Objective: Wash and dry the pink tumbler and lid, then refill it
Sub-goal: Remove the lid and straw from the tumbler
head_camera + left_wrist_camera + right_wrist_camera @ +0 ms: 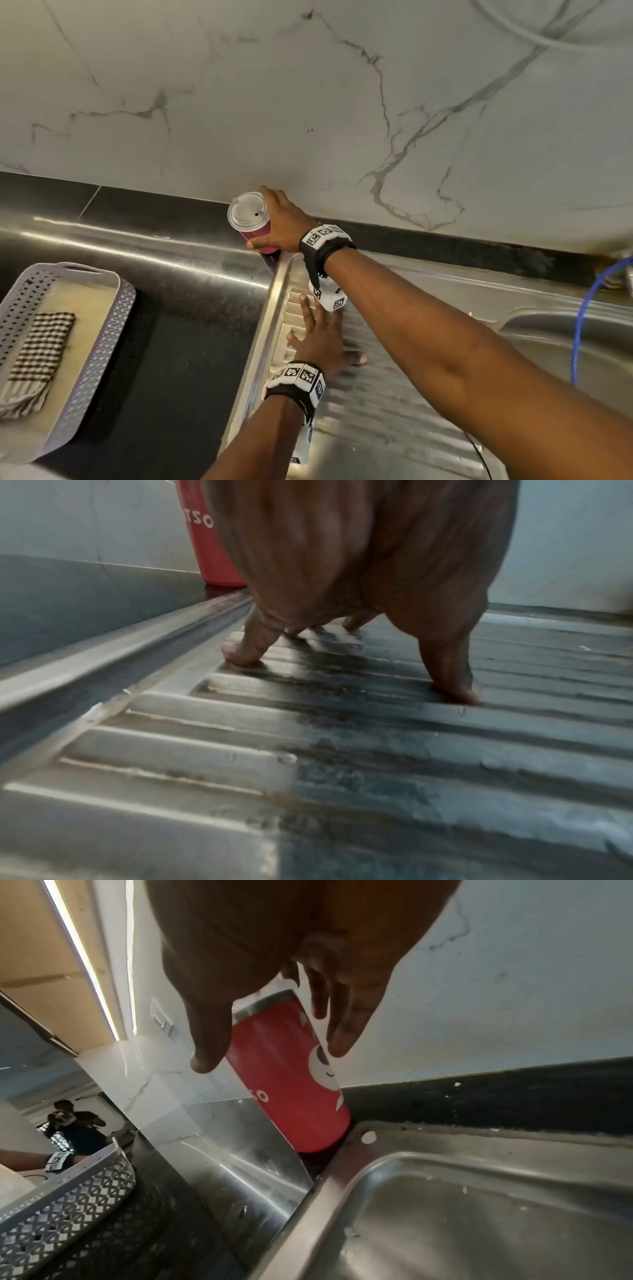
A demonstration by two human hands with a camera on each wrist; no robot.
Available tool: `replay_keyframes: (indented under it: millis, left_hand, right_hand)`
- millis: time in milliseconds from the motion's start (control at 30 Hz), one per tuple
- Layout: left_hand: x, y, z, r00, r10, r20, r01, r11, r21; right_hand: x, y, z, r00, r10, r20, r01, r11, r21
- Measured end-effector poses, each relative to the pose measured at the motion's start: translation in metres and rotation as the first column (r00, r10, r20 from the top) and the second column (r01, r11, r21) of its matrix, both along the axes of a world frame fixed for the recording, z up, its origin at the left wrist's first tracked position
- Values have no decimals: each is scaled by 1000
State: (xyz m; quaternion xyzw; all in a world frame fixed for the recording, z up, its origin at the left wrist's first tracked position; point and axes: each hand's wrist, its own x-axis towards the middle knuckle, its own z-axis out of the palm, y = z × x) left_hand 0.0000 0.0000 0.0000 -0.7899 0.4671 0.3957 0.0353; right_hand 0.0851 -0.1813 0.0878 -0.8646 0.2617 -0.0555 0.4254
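**Grip forming on tumbler at back of worktop**

Grip state, head view: right hand (279,222) is wrapped round the upper body of the pink tumbler (255,236), thumb near the base, fingers behind by the wall. Clear lid (247,211) is seated on top. Tumbler is stood on the dark worktop (178,359) at the wall, just beside the sink's drainboard (376,404) corner. Left hand (323,339) is laid flat on the drainboard, fingers straight, nothing held. Grey basket (102,346) with a checked cloth (37,359) is well apart to the left.

Left wrist view: fingertips (240,656) are seen pressed on the wet ribs; tumbler (212,547) is visible upright behind.

Right wrist view: thumb and fingers (346,1031) are set either side of the tumbler (291,1085); firm contact cannot be confirmed here, fingers look only partly closed. Metal rim is visible under the lid.

Handling, judged: rigid, smooth-walled, likely slippery once wet; weight unknown as contents are not visible. Mid-body is best taken, not the lid, which may pop off.
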Motion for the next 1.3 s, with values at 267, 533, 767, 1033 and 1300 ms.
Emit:
replay_keyframes:
  millis: [267,533,767,1033,1300]
  left_hand:
    - [3,-1,-1,1000,-22,3,22,1000,21]
    - [4,-2,1,999,-40,32,38,998,44]
    - [4,-3,9,997,-49,51,48,998,28]
    - [-16,8,22,990,-15,142,34,991,-129]
    - [-92,37,50,982,-110,-157,12,853,-523]
  right_hand:
    - [3,-5,-5,996,-44,75,45,999,-16]
    - [-74,4,14,983,-140,116,146,988,-46]
    - [-183,26,42,964,-243,110,256,960,-115]
    - [-311,90,56,906,-396,148,415,900,-134]
    - [-387,153,33,848,-522,95,529,845,-74]
